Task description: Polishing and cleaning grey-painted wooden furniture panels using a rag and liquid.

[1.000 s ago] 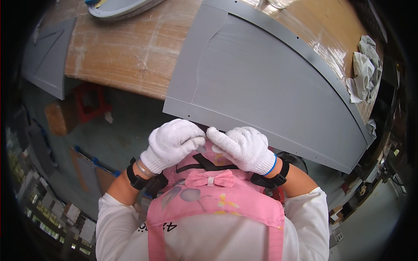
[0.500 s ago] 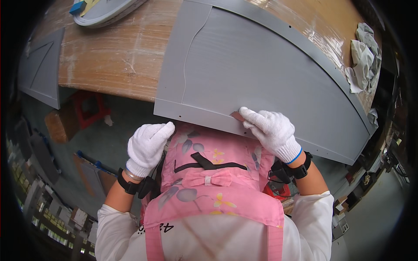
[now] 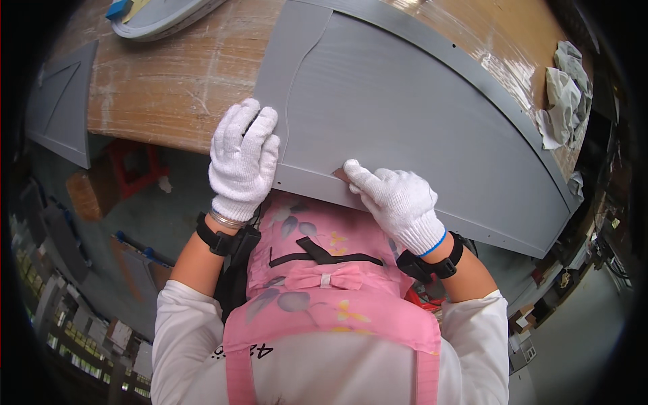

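Observation:
A large grey panel (image 3: pixel 418 115) with a raised border lies on the table in front of me. My right hand (image 3: pixel 398 202), in a white knit glove, pinches a small reddish-brown piece of sandpaper (image 3: pixel 341 175) against the panel's near border strip. The gloved fingers cover much of the sandpaper. My left hand (image 3: pixel 244 158), gloved too, rests at the panel's left end near its front corner. Its fingers are stretched out and slightly apart, with nothing in them.
Crumpled grey-white cloths (image 3: pixel 565 94) lie at the table's right end. A rounded grey piece (image 3: pixel 165 23) with a blue block (image 3: pixel 119 9) sits at the back left. Another grey panel (image 3: pixel 61 108) juts over the left edge. A red stool (image 3: pixel 131 165) stands below.
My left hand has moved up and forward from the front edge onto the panel's left end, its fingers opening out. My right hand has slid left along the border with the sandpaper.

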Available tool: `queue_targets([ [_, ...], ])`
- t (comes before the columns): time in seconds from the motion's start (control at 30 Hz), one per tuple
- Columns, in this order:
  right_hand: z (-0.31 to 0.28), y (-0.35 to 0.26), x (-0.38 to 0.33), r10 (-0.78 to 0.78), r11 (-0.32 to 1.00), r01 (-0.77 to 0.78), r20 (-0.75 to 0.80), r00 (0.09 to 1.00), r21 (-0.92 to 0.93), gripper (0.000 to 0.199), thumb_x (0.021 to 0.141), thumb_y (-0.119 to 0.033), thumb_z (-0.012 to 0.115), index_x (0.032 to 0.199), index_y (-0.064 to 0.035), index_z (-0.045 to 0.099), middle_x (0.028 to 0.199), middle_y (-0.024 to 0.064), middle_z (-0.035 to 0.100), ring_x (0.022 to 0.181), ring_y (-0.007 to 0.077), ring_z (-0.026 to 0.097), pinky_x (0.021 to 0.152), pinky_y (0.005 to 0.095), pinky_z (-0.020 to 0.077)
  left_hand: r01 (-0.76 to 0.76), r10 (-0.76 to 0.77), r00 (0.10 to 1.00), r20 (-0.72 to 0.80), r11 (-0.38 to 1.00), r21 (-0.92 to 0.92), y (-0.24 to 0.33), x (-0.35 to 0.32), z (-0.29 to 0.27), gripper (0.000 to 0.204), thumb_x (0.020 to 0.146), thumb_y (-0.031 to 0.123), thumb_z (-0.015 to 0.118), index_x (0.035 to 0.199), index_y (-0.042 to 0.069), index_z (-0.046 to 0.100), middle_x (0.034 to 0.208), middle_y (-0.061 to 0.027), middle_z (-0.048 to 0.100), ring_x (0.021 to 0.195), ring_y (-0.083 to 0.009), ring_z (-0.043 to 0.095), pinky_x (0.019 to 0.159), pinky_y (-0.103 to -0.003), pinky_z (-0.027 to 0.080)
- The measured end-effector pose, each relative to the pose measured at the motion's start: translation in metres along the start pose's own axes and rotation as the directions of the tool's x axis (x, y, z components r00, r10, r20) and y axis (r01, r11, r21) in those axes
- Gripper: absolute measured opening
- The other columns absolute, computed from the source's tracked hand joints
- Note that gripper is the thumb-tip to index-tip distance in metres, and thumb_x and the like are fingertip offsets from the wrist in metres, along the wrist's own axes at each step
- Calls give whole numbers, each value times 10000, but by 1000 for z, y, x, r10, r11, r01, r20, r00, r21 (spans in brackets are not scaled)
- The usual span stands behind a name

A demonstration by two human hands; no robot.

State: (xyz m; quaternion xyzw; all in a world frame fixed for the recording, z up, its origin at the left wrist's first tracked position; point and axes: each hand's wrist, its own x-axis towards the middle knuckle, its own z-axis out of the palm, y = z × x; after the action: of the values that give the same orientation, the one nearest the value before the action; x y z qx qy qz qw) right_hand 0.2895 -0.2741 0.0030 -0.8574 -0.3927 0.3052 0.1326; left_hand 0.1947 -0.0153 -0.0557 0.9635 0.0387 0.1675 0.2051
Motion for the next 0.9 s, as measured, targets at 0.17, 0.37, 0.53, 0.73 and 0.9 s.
queue_targets([
  [0.17, -3, -5, 4, 147, 988, -136, 182, 972, -72, 417, 879, -180, 607, 1292, -206, 559, 836, 45, 699, 684, 286, 679, 575, 430, 538, 11, -12, 999, -35, 999, -31, -2, -2, 1, 373, 830, 67, 692, 1201, 97, 660, 1231, -127, 609, 1180, -345, 560, 1038, -449, 448],
  [0.37, 0, -19, 14, 17, 999, -16, 25, 1000, -46, 480, 852, -143, 628, 1320, -236, 575, 836, 11, 700, 704, 273, 679, 600, 404, 540, 14, -19, 997, -78, 998, -60, -2, 0, 2, 356, 812, 0, 681, 1157, 89, 678, 1206, -121, 624, 1146, -332, 585, 1010, -437, 480],
  [0.53, -1, -16, 12, 99, 995, -98, 87, 991, -25, 428, 882, -165, 625, 1306, -215, 594, 832, 48, 694, 708, 288, 676, 608, 413, 535, 12, -20, 995, -97, 996, -87, -4, -1, 3, 350, 798, 3, 691, 1137, 90, 684, 1194, -119, 629, 1140, -324, 589, 1018, -434, 482],
  [0.73, -2, -19, 13, 167, 984, -158, 127, 978, -82, 401, 899, -203, 631, 1298, -235, 607, 866, 58, 695, 764, 283, 681, 656, 409, 538, 4, -14, 995, -96, 995, -101, -6, -3, 3, 331, 827, 1, 652, 1150, 70, 676, 1216, -135, 626, 1159, -342, 581, 1033, -439, 463],
  [0.9, 1, -20, 12, 42, 999, -42, -35, 998, 17, 341, 904, -194, 622, 1245, -179, 622, 795, 66, 683, 706, 278, 675, 615, 414, 532, 1, -13, 995, -99, 993, -119, -6, -3, 5, 323, 848, 1, 632, 1163, 61, 672, 1232, -148, 623, 1171, -352, 577, 1041, -445, 453],
])
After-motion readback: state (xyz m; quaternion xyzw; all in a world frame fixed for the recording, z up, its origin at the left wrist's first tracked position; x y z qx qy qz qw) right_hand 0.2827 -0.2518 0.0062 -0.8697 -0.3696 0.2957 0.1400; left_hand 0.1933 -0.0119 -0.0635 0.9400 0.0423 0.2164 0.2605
